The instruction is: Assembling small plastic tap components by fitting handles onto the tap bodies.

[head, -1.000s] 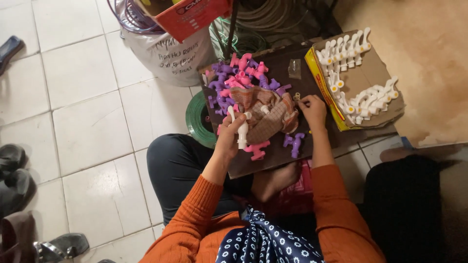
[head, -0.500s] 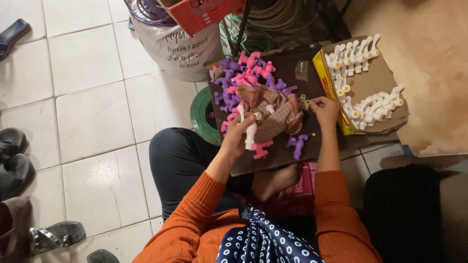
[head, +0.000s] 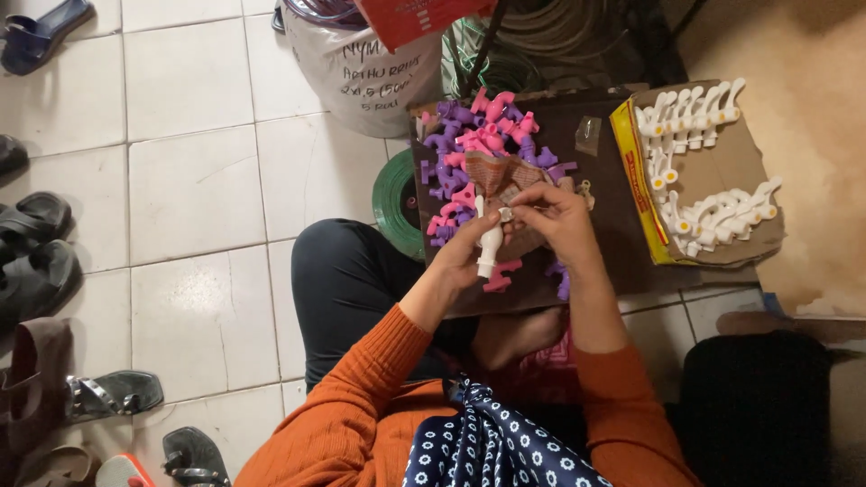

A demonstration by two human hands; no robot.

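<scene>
My left hand [head: 471,245] grips a white plastic tap body [head: 490,242], held upright over a dark board [head: 613,189] on my lap. My right hand [head: 557,216] has come in beside it, its fingertips pinching a small part at the top of the tap. Behind both hands lies a heap of pink and purple plastic handles [head: 471,149] with a brown cloth bag [head: 507,177] on it. A few loose pink and purple handles [head: 502,276] lie on the board under my wrists.
An open cardboard box [head: 722,171] holds rows of white taps at the right. A white sack [head: 361,77] and coiled hoses [head: 559,32] stand behind the board, a green tape roll [head: 392,203] at its left. Sandals [head: 41,261] lie on the tiled floor.
My right hand has drawn back from the right side of the heap to meet my left hand at the top of the white tap. The view has shifted slightly.
</scene>
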